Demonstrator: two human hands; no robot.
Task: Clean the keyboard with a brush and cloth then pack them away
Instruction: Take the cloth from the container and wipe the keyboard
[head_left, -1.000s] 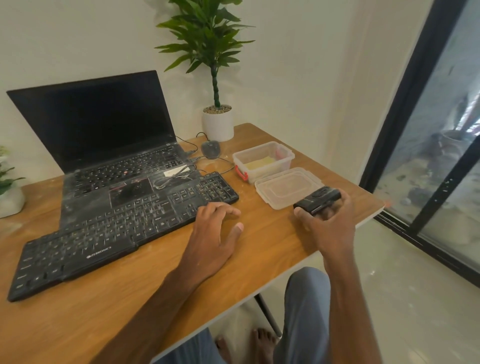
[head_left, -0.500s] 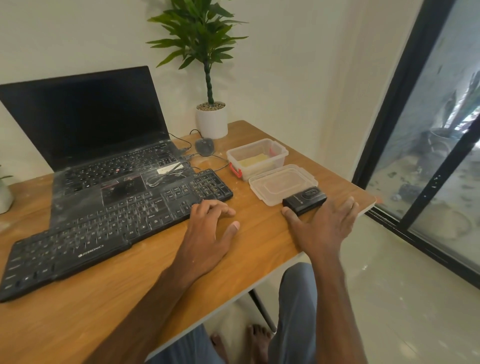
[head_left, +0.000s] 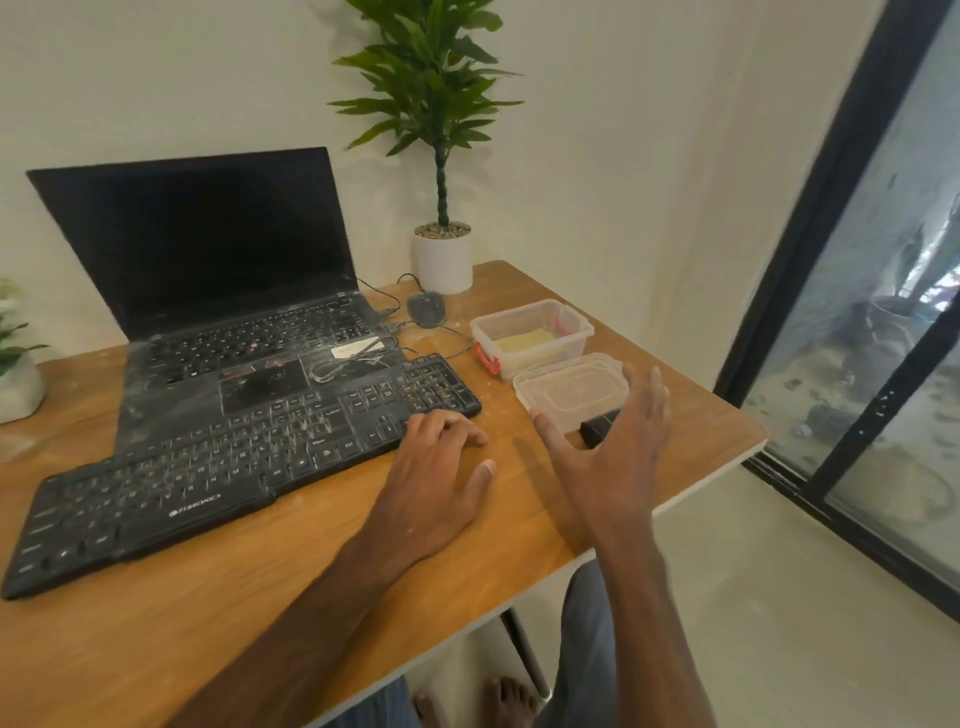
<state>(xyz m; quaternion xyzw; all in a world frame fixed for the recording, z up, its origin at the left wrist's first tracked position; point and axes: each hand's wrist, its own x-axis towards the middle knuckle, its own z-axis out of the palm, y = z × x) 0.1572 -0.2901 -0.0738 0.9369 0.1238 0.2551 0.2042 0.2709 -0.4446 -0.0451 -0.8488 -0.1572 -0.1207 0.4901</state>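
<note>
A dusty black keyboard (head_left: 223, 467) lies across the wooden desk (head_left: 156, 634), its far edge overlapping a laptop. My left hand (head_left: 436, 478) rests on the desk at the keyboard's right end, fingers loosely bent on the keys' edge, holding nothing. My right hand (head_left: 608, 452) hovers with spread fingers above a small black device (head_left: 597, 426) that lies beside a clear lid (head_left: 571, 389). A clear plastic box (head_left: 530, 332) with red clips holds a yellow cloth (head_left: 522, 340). No brush is visible.
An open dusty laptop (head_left: 208, 291) stands behind the keyboard, with a cable and a grey mouse (head_left: 427, 307) to its right. A white potted plant (head_left: 442, 254) occupies the back corner, another pot (head_left: 15, 379) sits far left. The desk's right edge is close to the lid.
My right hand set the small black device down on the desk by the lid, let it go and lifted with fingers spread. My left hand stayed in place.
</note>
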